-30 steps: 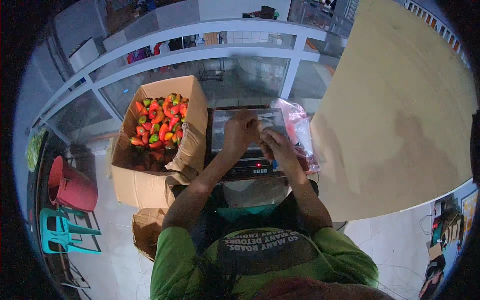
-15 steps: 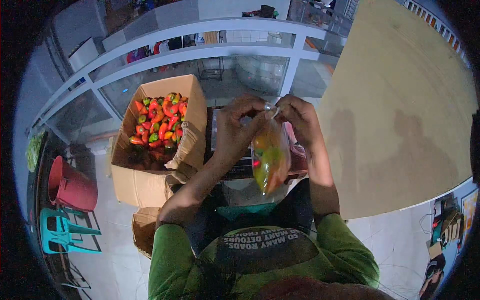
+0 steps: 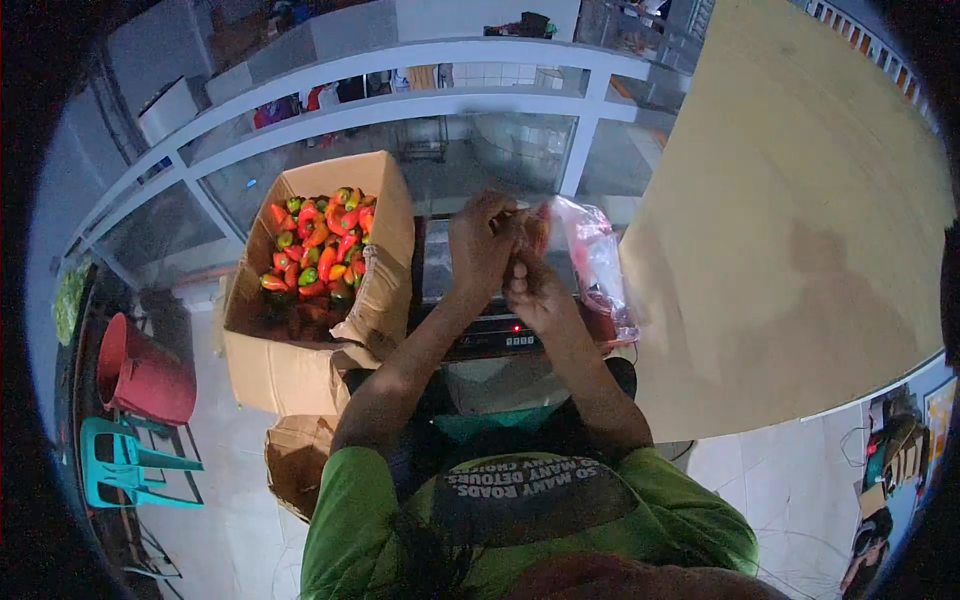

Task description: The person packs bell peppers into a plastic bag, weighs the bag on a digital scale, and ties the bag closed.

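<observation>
My two hands are close together above a dark digital scale [image 3: 490,338] with a small red light. My left hand [image 3: 482,242] is closed on a clear plastic bag of peppers [image 3: 538,228], whose orange and red contents show just beyond the fingers. Just below it, my right hand [image 3: 538,292] has its fingers bent in against the bag; the exact grip is partly hidden. To the right of the hands lies a pile of clear plastic bags [image 3: 597,258] on something reddish.
A cardboard box [image 3: 396,215] full of red, orange and green peppers [image 3: 318,245] stands left of the scale. Below it is another open carton [image 3: 297,465]. A large tan board [image 3: 790,220] rises at right. A railing [image 3: 420,100] runs behind; a red bin [image 3: 145,375] and teal chair [image 3: 115,465] are far left.
The filled bag, which hung below both hands, is now up between and beyond them. My right hand has come down and left, uncovering the plastic bags and the scale's front.
</observation>
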`<action>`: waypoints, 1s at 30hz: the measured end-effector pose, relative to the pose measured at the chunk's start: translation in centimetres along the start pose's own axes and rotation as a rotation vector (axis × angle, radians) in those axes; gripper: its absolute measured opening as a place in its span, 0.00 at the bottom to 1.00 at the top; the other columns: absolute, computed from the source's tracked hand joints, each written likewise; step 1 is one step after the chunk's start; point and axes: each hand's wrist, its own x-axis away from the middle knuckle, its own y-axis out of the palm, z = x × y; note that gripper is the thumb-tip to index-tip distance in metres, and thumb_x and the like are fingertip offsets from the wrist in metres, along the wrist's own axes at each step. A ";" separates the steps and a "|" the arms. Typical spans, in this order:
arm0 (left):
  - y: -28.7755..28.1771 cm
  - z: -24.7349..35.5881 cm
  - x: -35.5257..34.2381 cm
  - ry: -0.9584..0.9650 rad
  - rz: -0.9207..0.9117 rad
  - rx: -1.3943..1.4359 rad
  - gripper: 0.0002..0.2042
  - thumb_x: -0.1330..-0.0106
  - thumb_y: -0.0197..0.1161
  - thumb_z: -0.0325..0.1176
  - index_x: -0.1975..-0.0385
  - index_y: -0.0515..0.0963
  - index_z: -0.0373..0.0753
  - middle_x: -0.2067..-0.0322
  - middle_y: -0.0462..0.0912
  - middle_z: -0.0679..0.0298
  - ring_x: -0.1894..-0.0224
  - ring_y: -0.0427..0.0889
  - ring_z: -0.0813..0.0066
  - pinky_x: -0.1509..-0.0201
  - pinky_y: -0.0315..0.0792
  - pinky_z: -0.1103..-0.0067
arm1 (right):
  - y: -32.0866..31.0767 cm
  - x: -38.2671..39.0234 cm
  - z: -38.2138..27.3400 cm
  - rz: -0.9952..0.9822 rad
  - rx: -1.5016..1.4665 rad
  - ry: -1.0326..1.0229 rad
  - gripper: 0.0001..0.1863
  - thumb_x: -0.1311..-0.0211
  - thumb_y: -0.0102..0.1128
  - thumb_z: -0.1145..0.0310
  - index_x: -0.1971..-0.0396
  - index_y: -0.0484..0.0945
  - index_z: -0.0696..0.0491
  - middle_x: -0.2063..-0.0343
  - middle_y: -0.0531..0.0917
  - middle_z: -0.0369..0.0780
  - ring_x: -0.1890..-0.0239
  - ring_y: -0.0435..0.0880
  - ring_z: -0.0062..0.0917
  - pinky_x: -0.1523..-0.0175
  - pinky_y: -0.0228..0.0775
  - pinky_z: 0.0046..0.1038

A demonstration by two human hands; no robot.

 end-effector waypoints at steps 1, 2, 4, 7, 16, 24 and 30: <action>-0.1 -0.9 0.5 -0.042 -0.025 0.014 0.04 0.55 0.58 0.23 0.79 0.72 0.31 0.80 0.73 0.58 0.80 0.74 0.69 0.77 0.66 0.79 | 0.2 0.3 0.0 0.064 0.066 -0.020 0.06 0.46 0.48 0.67 0.71 0.70 0.53 0.85 0.73 0.34 0.87 0.71 0.15 0.88 0.60 0.12; -0.3 -1.6 0.9 -0.084 -0.048 0.028 0.04 0.55 0.58 0.23 0.79 0.72 0.31 0.80 0.73 0.58 0.80 0.74 0.69 0.77 0.66 0.79 | 0.6 0.6 -0.2 0.124 0.138 -0.039 0.06 0.45 0.48 0.67 0.72 0.70 0.53 0.86 0.72 0.34 0.88 0.70 0.15 0.88 0.59 0.12; -0.7 -1.2 1.4 -0.093 -0.082 -0.006 0.04 0.55 0.58 0.23 0.78 0.72 0.31 0.80 0.73 0.57 0.79 0.74 0.69 0.76 0.66 0.79 | 1.7 1.2 -1.6 0.206 1.207 -0.138 0.07 0.47 0.49 0.67 0.68 0.71 0.50 0.85 0.74 0.35 0.81 0.74 0.18 0.79 0.68 0.17; -0.8 -2.5 2.2 -0.047 -0.112 -0.072 0.05 0.55 0.58 0.23 0.77 0.72 0.31 0.80 0.72 0.57 0.78 0.74 0.70 0.76 0.66 0.79 | 2.4 1.0 -1.3 0.114 1.974 -0.697 0.06 0.51 0.49 0.70 0.72 0.72 0.53 0.84 0.74 0.41 0.81 0.73 0.33 0.68 0.66 0.29; -3.0 -2.6 2.9 -0.150 -0.167 0.174 0.06 0.53 0.59 0.24 0.75 0.72 0.34 0.77 0.73 0.63 0.77 0.72 0.77 0.74 0.66 0.83 | 4.6 -0.5 -4.2 -0.369 2.076 -0.803 0.08 0.54 0.52 0.70 0.74 0.70 0.58 0.75 0.71 0.42 0.70 0.72 0.34 0.67 0.63 0.27; -4.0 0.3 1.3 -0.159 -0.100 0.230 0.05 0.54 0.61 0.25 0.77 0.73 0.34 0.76 0.74 0.64 0.72 0.72 0.79 0.68 0.66 0.84 | 4.7 -1.1 -5.8 -0.116 1.703 -0.457 0.11 0.49 0.51 0.66 0.74 0.70 0.59 0.74 0.75 0.39 0.68 0.73 0.21 0.61 0.64 0.21; -3.2 1.8 -1.7 -0.028 -0.349 0.104 0.04 0.52 0.59 0.27 0.77 0.74 0.35 0.74 0.75 0.63 0.72 0.72 0.79 0.68 0.66 0.83 | 2.1 -1.6 -6.8 -0.091 1.129 -0.163 0.11 0.51 0.54 0.65 0.70 0.71 0.55 0.70 0.76 0.37 0.66 0.73 0.23 0.60 0.65 0.21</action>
